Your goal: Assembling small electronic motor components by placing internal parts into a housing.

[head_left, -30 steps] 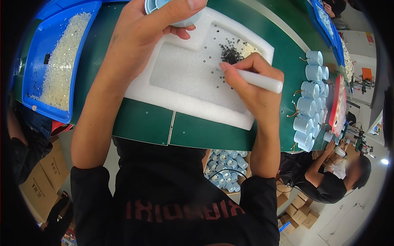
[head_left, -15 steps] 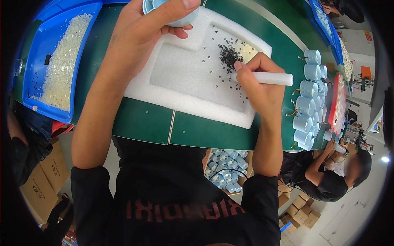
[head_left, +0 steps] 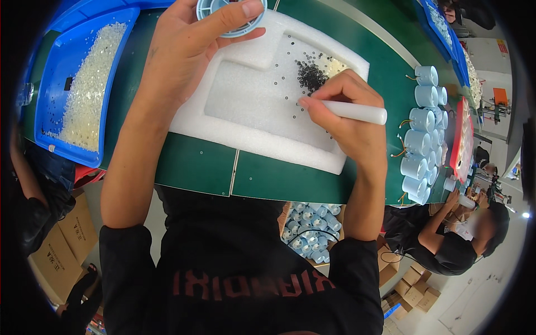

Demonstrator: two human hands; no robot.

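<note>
At the upper edge my left hand (head_left: 192,47) is closed around a light blue round plastic housing (head_left: 207,8), thumb over its rim. Its ribbed open side partly shows. My right hand (head_left: 349,106) pinches a white pen-shaped tool (head_left: 363,112); the tip is hidden by the fingers. That hand is above a white foam tray (head_left: 257,133), just nearer me than a heap of small black rings (head_left: 311,74). More rings lie scattered around it. Beside the heap, small cream-coloured pieces (head_left: 336,66) lie in the tray's far right part.
A blue bin (head_left: 106,111) of clear small parts (head_left: 92,89) stands at left on the green table (head_left: 290,187). Several light blue housings (head_left: 416,142) with wires are stacked at right. Below the table edge is a box of similar housings (head_left: 310,229). A co-worker (head_left: 446,240) sits at right.
My left hand has tilted the housing, so more of its ribbed inside shows. My right hand has shifted slightly left, and the tool's thin metal tip, visible before, is now hidden.
</note>
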